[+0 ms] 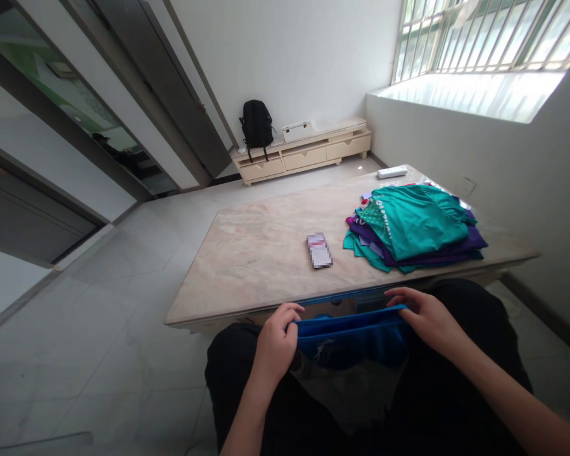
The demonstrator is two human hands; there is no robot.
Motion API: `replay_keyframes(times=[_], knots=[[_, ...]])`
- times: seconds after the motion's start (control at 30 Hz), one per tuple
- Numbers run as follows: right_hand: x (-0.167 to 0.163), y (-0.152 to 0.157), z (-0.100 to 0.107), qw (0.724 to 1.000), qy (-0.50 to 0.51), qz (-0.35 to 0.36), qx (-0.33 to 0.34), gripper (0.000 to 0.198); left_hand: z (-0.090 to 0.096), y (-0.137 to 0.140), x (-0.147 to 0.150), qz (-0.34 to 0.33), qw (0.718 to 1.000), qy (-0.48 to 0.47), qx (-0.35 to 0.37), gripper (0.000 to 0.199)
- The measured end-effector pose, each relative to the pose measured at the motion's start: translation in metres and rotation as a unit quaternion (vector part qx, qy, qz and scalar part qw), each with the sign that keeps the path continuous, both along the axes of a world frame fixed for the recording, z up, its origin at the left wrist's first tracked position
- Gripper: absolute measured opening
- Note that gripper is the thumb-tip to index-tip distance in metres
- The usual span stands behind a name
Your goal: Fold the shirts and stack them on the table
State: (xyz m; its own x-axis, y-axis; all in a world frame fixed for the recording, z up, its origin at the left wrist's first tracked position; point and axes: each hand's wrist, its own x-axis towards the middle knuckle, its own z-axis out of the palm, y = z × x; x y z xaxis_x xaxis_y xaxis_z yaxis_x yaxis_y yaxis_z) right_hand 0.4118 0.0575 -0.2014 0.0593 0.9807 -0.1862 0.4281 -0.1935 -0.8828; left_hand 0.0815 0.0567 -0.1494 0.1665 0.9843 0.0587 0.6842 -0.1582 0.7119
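A blue shirt (356,342) of shiny fabric, with a pale printed emblem near its left side, hangs folded between my knees in front of the table's near edge. My left hand (280,329) pinches its upper left corner between thumb and fingers. At the opposite upper corner, my right hand (420,313) has its thumb and fingers closed on the fabric, the index finger reaching outward. The top edge is drawn fairly straight between both hands. Beyond the right hand, a pile of teal shirts (418,221) and purple shirts (475,239) lies on the marble-topped table (247,253).
A pixelated phone-sized object (319,251) lies mid-table. Behind the pile is a white power strip-like bar (392,172). Against the far wall, a low cabinet (306,157) bears a black backpack (257,125) and a white box (297,131). A barred window (484,38) is at upper right.
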Motion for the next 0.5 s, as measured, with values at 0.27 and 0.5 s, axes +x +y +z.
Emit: replay_keyframes(times=[0.27,0.5], knots=[[0.002,0.003,-0.031,0.989,-0.119,-0.089,0.026,0.034,0.004,-0.025,0.009,-0.041,0.998,-0.034,-0.022,0.018],[-0.021,0.0,-0.051,0.95,0.232,-0.178,-0.106,0.055,0.011,-0.048,0.035,-0.065,0.997,-0.034,-0.037,0.011]])
